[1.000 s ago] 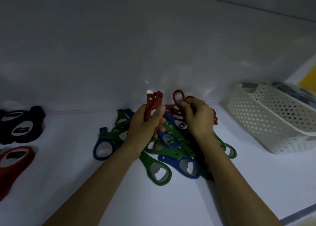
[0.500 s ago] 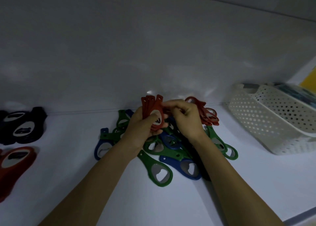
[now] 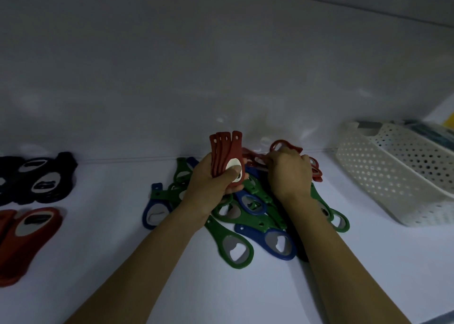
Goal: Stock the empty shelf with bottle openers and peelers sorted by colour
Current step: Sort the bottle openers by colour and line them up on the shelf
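Head camera, looking down onto a white shelf board (image 3: 98, 262) in dim light. The left hand (image 3: 216, 186) grips a stack of flat red plastic bottle openers (image 3: 227, 151). Their handle ends fan upward, and the thumb presses on the pale metal oval of the nearest one. The stack is lifted above a jumbled pile of green and blue plastic bottle openers (image 3: 255, 215) in the middle of the shelf.

The right hand (image 3: 288, 174) is just beside the left, at the back of the pile. Its fingers curl over a loose heap of red openers (image 3: 315, 170) against the rear wall, and one red loop stands up above the knuckles. They appear to pinch that piece, though the fingertips themselves are hidden.

One long green opener (image 3: 237, 247) and a blue opener (image 3: 278, 245) lie side by side at the front of the pile, with another blue one (image 3: 154, 213) off to its left.

Well apart on the left are a cluster of black plastic tools with metal faces (image 3: 41, 178) and, nearer the camera, wide red plastic tools of the same shape (image 3: 27, 230) — too dark to tell what kind. A white perforated plastic basket (image 3: 393, 176) stands tilted on the right.
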Available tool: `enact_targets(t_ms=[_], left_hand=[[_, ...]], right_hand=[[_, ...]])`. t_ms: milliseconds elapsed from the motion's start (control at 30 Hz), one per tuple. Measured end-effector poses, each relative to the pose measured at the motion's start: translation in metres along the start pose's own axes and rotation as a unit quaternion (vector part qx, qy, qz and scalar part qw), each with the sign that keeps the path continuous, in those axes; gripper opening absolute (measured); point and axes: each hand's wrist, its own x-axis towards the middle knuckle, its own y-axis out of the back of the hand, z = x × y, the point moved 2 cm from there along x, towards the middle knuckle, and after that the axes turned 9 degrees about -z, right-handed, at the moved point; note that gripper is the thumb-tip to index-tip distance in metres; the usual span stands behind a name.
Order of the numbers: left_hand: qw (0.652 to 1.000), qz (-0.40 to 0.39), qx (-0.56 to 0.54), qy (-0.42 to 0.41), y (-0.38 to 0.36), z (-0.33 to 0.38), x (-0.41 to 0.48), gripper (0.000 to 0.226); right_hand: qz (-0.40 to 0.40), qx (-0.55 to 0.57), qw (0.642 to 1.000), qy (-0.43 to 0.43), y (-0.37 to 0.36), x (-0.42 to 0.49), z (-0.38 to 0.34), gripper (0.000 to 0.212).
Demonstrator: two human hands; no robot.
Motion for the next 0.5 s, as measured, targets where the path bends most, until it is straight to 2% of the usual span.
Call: enact_targets(t_ms=[67,100,167,200,233,300,367,433,500], left_hand=[[1.000,0.005,0.010,-0.006,-0.002,0.001,-0.001,0.022],[1.000,0.008,0.012,-0.010,-0.002,0.001,-0.002,0.022],[1.000,0.018,0.013,-0.020,-0.004,0.001,-0.002,0.022],[0.999,0.024,0.010,-0.024,-0.005,0.001,-0.002,0.021],[0.999,0.032,0.005,-0.029,-0.005,0.001,-0.002,0.020],[0.999,0.038,-0.004,-0.033,-0.004,0.003,-0.003,0.024],[0.999,0.029,-0.008,-0.034,-0.004,0.004,-0.003,0.031],[0.999,0.023,0.010,-0.042,-0.004,0.001,-0.003,0.030],[0.997,0.028,0.043,-0.056,-0.002,-0.001,-0.002,0.031]], right_hand=[[0.073,0.139,0.987,-0.018,0.008,-0.003,0.000,0.013],[0.086,0.258,0.962,-0.040,0.012,-0.005,-0.001,0.016],[0.056,0.491,0.865,-0.091,0.017,-0.008,-0.004,0.018],[0.029,0.557,0.822,-0.115,0.019,-0.009,-0.007,0.018],[0.001,0.594,0.795,-0.121,0.021,-0.011,-0.009,0.017],[-0.052,0.619,0.779,-0.083,0.025,-0.013,-0.013,0.017],[-0.093,0.606,0.790,-0.030,0.025,-0.017,-0.020,0.017],[-0.098,0.577,0.811,-0.002,0.022,-0.020,-0.026,0.012],[-0.075,0.578,0.812,-0.001,0.022,-0.021,-0.030,0.007]])
